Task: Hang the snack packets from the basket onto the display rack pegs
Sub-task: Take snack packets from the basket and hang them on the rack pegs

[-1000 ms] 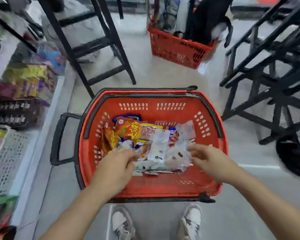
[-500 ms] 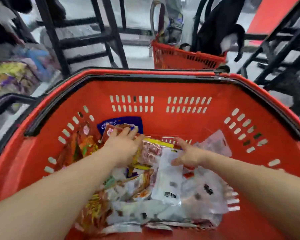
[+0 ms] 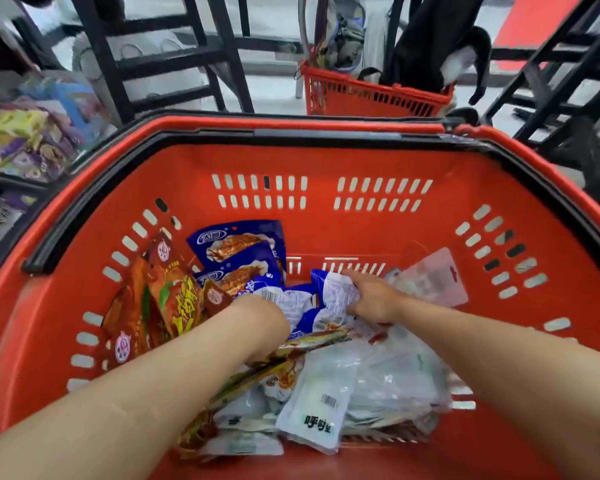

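A red basket point(image 3: 326, 161) with black handles fills the view and holds several snack packets. Orange packets point(image 3: 174, 292) lean on its left wall, blue packets point(image 3: 236, 247) lie at the back, and white packets point(image 3: 312, 410) are piled at the front. A pale pink packet point(image 3: 433, 282) rests at the right. My left hand point(image 3: 260, 317) digs knuckles-up into the pile, its fingers hidden. My right hand point(image 3: 371, 296) grips a crumpled blue-and-white packet point(image 3: 333, 292) between fingers and thumb. No display peg is in view.
A second red basket point(image 3: 371, 95) with bags in it stands on the floor behind. Black rack legs point(image 3: 222, 53) rise at the back left and more black frames point(image 3: 551, 74) at the right. Shelved snack bags point(image 3: 32, 140) sit at the left.
The camera has dropped close over the basket. Both hands went deeper into the pile; the orange packets shifted left, uncovering blue ones, and my right hand took hold of a blue-and-white packet.
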Motion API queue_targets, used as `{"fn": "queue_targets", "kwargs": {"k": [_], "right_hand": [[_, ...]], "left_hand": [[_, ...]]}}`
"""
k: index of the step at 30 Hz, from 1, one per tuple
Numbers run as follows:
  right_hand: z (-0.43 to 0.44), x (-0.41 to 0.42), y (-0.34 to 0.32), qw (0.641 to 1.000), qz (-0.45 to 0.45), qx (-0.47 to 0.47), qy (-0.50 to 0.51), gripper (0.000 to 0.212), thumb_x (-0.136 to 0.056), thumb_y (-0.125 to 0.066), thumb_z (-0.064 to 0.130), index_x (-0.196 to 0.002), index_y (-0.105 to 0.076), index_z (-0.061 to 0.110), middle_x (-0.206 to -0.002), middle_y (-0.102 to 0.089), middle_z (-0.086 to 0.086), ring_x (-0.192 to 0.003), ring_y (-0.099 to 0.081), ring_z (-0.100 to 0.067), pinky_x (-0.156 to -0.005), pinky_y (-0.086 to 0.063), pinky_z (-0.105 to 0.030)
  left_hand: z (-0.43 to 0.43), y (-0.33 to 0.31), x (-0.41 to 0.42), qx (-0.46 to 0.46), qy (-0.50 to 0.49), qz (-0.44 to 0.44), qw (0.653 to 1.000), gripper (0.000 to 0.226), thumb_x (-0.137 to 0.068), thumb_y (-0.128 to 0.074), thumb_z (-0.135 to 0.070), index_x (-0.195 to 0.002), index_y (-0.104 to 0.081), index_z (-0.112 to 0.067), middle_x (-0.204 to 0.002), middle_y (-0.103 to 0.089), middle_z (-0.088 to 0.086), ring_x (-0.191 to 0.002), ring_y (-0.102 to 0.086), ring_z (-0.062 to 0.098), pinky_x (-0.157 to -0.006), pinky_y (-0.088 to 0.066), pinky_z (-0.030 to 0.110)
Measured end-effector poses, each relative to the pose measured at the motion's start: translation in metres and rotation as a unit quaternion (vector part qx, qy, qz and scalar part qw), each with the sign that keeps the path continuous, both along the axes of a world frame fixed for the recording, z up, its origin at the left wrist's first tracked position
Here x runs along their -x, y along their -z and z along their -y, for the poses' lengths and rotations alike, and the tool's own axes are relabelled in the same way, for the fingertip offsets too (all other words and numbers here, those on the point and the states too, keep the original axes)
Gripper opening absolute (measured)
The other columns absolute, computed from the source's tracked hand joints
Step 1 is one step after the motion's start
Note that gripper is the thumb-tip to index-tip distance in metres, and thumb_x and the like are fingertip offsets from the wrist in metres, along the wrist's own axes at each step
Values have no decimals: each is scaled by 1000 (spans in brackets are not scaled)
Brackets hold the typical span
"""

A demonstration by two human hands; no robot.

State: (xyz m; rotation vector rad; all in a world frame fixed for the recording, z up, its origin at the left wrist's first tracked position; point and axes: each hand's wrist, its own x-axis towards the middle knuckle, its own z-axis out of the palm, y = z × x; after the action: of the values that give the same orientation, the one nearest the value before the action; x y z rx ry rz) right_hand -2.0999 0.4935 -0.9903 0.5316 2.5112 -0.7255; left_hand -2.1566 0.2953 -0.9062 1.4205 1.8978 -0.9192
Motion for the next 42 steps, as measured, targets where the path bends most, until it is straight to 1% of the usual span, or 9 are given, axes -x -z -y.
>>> {"fn": "queue_targets", "kwargs": {"k": [6,8,10,14,18,22,26,32,42], "right_hand": [[-7,8,52,988,35,-39,-147,64,-80,-67,49,-130,-56,10,-131,-59,-15,-118,-56,-31,-98,-46,-41],[5,17,27,979,95,-54,-173,39,-86,-66,28,-120,-61,8,-123,-63,-16,-115,-60,-32,-95,-50,-43],[16,25,2,968,131,-55,-206,35,-89,-61,11,-124,-57,5,-129,-60,-13,-114,-58,-29,-96,-49,-41],[27,39,-52,960,145,-26,-238,38,-82,-75,18,-116,-63,5,-111,-65,-6,-93,-55,-20,-73,-42,-25],[30,39,-113,963,53,-52,-261,13,-84,-71,19,-88,-65,8,-86,-67,-4,-72,-52,-17,-63,-42,-28],[29,16,-156,946,-125,-189,-231,26,-86,-67,39,-84,-48,21,-75,-54,7,-71,-50,-18,-65,-37,-29],[28,-2,-168,888,-144,-360,-246,49,-87,-48,68,-69,-35,24,-61,-45,10,-63,-47,-17,-89,-32,-39],[21,-7,-172,948,-58,-255,-183,60,-83,-60,64,-115,-46,15,-86,-54,4,-78,-56,-19,-67,-50,-35],[-8,-5,-189,968,78,-167,-171,115,-75,-83,22,-156,-1,27,-158,-30,-5,-139,-38,-29,-102,-41,-36]], "left_hand": [[19,-3,40,-142,-136,-27,980,20,-80,-50,4,-85,-62,-12,-77,-54,3,-67,-51,20,-52,-41,32],[25,4,54,-160,-165,-39,972,34,-81,-49,5,-105,-64,-14,-112,-57,9,-95,-55,26,-64,-47,35],[32,14,57,-145,-205,-4,968,61,-84,-47,6,-137,-49,-24,-156,-23,12,-133,-37,35,-89,-48,38],[43,27,42,-83,-262,76,959,75,-90,-47,2,-149,-26,-38,-162,10,5,-145,-18,37,-111,-37,43],[41,26,45,-139,-329,125,926,68,-91,-46,0,-151,-28,-27,-162,-8,1,-146,-19,28,-114,-27,33],[27,26,46,-198,-367,174,892,58,-91,-55,-9,-145,-40,-25,-125,-56,-1,-102,-51,17,-77,-43,20],[28,38,34,-152,-325,148,922,61,-95,-54,-15,-150,-31,-27,-150,-38,5,-129,-44,26,-103,-37,29],[29,45,27,-213,-390,156,882,51,-96,-47,-5,-144,-43,-21,-144,-48,3,-126,-49,23,-98,-41,26],[7,-17,31,-377,-294,3,878,15,-85,-71,-26,-100,-76,-23,-99,-74,-8,-95,-66,15,-77,-55,33]]}}
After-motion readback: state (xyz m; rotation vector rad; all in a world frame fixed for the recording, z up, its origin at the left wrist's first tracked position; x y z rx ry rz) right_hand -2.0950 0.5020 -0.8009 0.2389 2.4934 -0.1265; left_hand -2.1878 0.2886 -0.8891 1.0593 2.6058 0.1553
